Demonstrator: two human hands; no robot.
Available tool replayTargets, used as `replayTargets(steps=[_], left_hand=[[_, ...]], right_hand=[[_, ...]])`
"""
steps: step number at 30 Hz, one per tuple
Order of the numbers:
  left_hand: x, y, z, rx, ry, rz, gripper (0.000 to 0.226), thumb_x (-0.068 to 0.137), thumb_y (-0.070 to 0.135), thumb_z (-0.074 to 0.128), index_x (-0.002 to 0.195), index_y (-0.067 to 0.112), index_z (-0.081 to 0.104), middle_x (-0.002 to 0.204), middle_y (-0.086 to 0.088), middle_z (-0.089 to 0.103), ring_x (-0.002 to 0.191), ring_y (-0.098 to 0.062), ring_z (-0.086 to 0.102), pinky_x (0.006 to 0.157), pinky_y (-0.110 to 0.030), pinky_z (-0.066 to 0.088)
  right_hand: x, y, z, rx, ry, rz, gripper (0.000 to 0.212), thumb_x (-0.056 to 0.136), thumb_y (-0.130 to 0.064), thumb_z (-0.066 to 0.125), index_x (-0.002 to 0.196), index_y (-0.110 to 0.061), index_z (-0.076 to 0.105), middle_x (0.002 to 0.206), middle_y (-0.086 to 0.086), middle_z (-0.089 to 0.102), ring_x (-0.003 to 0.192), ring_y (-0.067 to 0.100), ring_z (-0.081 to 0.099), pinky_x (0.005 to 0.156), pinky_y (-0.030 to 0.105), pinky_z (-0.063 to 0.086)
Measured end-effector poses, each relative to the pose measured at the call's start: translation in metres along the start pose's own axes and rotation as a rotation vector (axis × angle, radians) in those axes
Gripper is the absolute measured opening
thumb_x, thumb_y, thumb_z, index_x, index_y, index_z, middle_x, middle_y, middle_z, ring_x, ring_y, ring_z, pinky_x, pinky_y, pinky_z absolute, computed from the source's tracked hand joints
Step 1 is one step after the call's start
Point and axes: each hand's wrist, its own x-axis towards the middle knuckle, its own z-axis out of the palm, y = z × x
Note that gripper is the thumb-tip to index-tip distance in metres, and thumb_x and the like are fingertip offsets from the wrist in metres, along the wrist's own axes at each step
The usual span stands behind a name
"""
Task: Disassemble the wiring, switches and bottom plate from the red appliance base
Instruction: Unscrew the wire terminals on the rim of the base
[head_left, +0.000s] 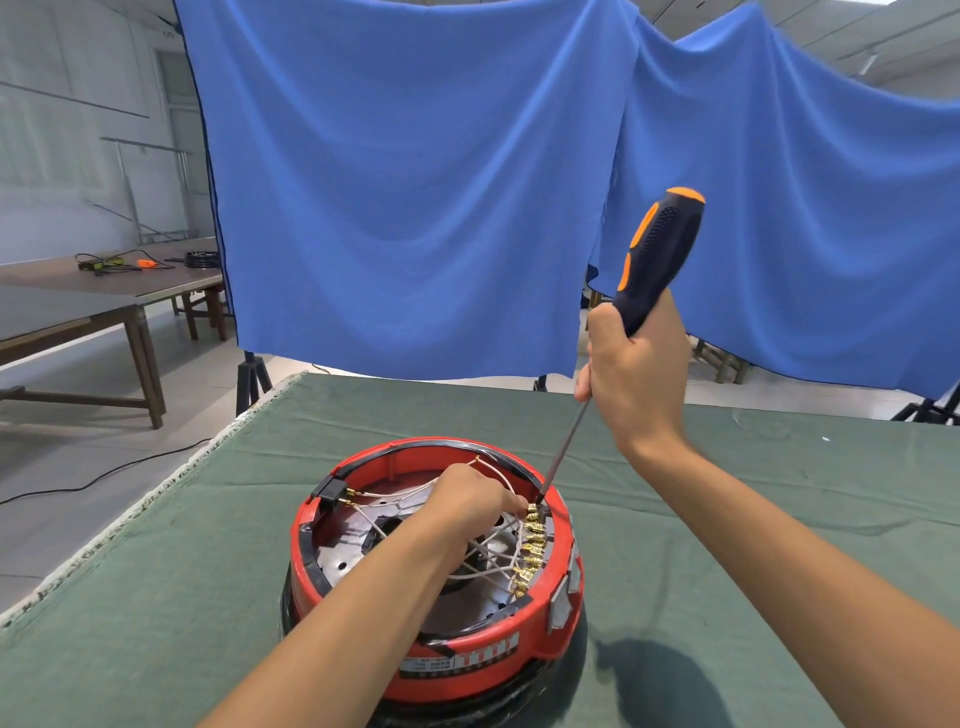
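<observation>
While the wiring is being worked: both hands are engaging the red appliance base (467, 660) from above.
Right hand (636, 379): is gripping the screwdriver (655, 254) low on its black-and-orange handle, fingers curled fully round it, with the shaft slanting down to the left.
Screwdriver tip: is bearing on the top end of the row of brass terminals (531, 545) along the inner right wall of the base.
Left hand (470, 501): is reaching into the base, fingertips closing at the uppermost terminal just beside the tip; whether they are pinching a wire or only steadying it cannot be told.
Step in hand, as judged: the first connector of the terminal row is being loosened or levered off.
Next move, as judged: is calling for a short, controlled pry while the left hand is pulling the lead straight off its tab.
Base: is sitting upside down on the green-covered table (156, 597), near its front edge.
Appearance: white wires (493, 569) are crossing over a grey metal plate (337, 558); a black switch block (331, 492) is sitting at the upper left rim.
</observation>
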Motion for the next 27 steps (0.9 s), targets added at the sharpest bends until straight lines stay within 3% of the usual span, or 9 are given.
replayTargets(steps=[7,12,18,21,24,27], left_hand=[[0.000,-0.001,0.000,-0.007,0.005,0.003,0.027,0.081,0.013,0.073,0.101,-0.005,0.069,0.090,-0.009,0.060,0.079,-0.019,0.051,0.071,-0.028,0.038],[-0.001,-0.001,0.000,-0.014,0.004,-0.001,0.026,0.080,0.012,0.074,0.099,-0.006,0.069,0.085,-0.008,0.058,0.070,-0.015,0.049,0.067,-0.027,0.037],[0.000,0.000,0.000,-0.005,0.000,-0.003,0.025,0.081,0.012,0.074,0.099,-0.005,0.069,0.090,-0.007,0.059,0.074,-0.015,0.050,0.067,-0.027,0.038],[0.000,0.000,0.000,0.002,-0.002,-0.001,0.025,0.081,0.012,0.073,0.098,-0.005,0.070,0.094,-0.006,0.058,0.079,-0.017,0.051,0.068,-0.028,0.038],[-0.001,0.000,0.000,0.001,-0.006,-0.002,0.026,0.081,0.013,0.073,0.099,-0.005,0.069,0.092,-0.007,0.058,0.075,-0.016,0.049,0.067,-0.027,0.038],[-0.002,0.001,0.000,-0.003,-0.004,-0.005,0.025,0.081,0.013,0.073,0.098,-0.004,0.069,0.086,-0.007,0.058,0.071,-0.014,0.049,0.066,-0.028,0.037]], right_hand=[[0.003,-0.004,0.012,-0.039,-0.051,-0.007,0.020,0.086,-0.008,0.048,0.075,-0.018,0.035,0.052,-0.009,0.034,0.041,0.037,0.047,0.033,0.013,0.031],[0.011,0.012,0.001,-0.048,0.060,0.132,0.013,0.086,-0.013,0.047,0.077,-0.019,0.039,0.049,-0.012,0.043,0.030,0.020,0.050,0.033,0.017,0.032],[0.016,0.036,-0.010,0.007,0.183,0.245,0.013,0.083,-0.014,0.045,0.078,-0.025,0.042,0.049,-0.006,0.043,0.029,0.020,0.051,0.033,0.017,0.030],[0.016,0.045,-0.016,0.009,0.226,0.301,0.010,0.084,-0.015,0.046,0.076,-0.019,0.040,0.055,0.002,0.044,0.029,0.019,0.050,0.037,0.019,0.031],[0.015,0.043,-0.020,0.009,0.227,0.327,0.006,0.083,-0.017,0.046,0.080,-0.015,0.041,0.058,0.003,0.045,0.030,0.018,0.051,0.041,0.021,0.031],[0.011,0.025,-0.011,0.030,0.131,0.209,0.006,0.079,-0.017,0.046,0.080,-0.021,0.043,0.058,0.000,0.045,0.030,0.020,0.050,0.034,0.017,0.031]])
